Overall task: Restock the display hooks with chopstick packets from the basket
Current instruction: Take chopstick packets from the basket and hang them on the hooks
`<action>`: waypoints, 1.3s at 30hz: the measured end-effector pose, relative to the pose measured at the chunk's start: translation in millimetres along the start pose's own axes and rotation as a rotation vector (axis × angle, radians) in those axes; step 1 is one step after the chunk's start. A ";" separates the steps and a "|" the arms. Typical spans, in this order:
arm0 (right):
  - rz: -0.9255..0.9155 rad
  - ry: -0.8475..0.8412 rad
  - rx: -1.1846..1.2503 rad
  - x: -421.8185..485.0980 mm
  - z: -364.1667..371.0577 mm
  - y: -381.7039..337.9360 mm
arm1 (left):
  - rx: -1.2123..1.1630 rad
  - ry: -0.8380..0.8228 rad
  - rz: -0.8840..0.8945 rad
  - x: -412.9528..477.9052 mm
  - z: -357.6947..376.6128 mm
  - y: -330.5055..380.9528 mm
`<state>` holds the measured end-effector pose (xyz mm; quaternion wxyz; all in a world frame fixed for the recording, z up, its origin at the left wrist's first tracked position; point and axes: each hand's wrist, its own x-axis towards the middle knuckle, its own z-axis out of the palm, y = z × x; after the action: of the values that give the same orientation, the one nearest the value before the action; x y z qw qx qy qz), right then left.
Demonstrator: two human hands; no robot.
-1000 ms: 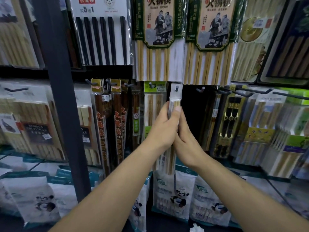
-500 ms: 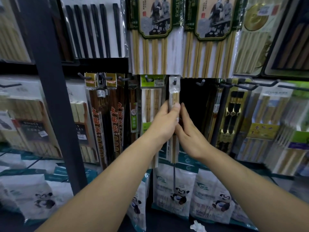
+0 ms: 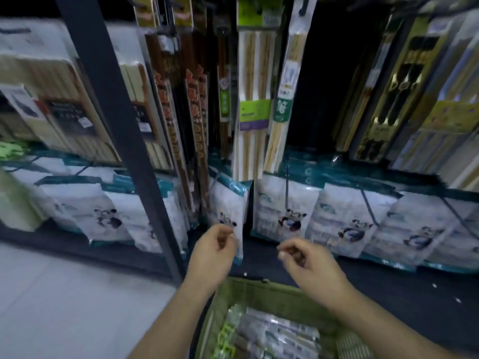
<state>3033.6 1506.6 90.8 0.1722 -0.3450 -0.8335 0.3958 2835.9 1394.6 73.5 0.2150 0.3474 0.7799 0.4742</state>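
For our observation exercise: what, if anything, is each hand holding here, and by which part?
Nothing is held. The left hand and the right hand are loosely curled and empty above the basket.

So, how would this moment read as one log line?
left hand: empty | right hand: empty | both near basket | packets inside | narrow packet hanging

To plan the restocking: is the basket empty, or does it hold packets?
Not empty. Several clear-wrapped packets lie in the green basket. The left hand and right hand hold nothing.
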 end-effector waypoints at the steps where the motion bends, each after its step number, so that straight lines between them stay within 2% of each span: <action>1: 0.053 -0.061 -0.023 -9.4 18.9 19.2 | 0.087 0.002 -0.061 -9.9 6.4 -31.7; 6: 0.328 -0.440 -0.162 -54.1 114.0 124.1 | 0.337 0.013 -0.391 -77.4 32.3 -152.6; 10: 0.433 -0.608 -0.278 -73.7 163.7 171.3 | 0.314 -0.083 -0.421 -104.4 43.5 -189.2; 17: 0.388 -0.496 -0.451 -59.7 201.8 203.9 | 0.288 -0.074 -0.414 -101.6 48.9 -203.1; 25: 0.253 -0.513 -0.649 -44.6 209.4 212.8 | 0.316 -0.076 -0.424 -98.2 49.6 -202.6; 30: 0.186 -0.494 -0.685 -54.4 207.7 214.0 | 0.317 -0.066 -0.414 -98.6 49.7 -202.3; 39: 0.235 -0.467 -0.699 -49.1 208.3 215.2 | 0.291 -0.050 -0.409 -98.2 51.7 -207.3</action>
<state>3045.9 1455.5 -208.1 -0.1943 -0.3763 -0.8890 0.1741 2865.6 1287.9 -133.9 0.2736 0.2213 0.8884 0.2949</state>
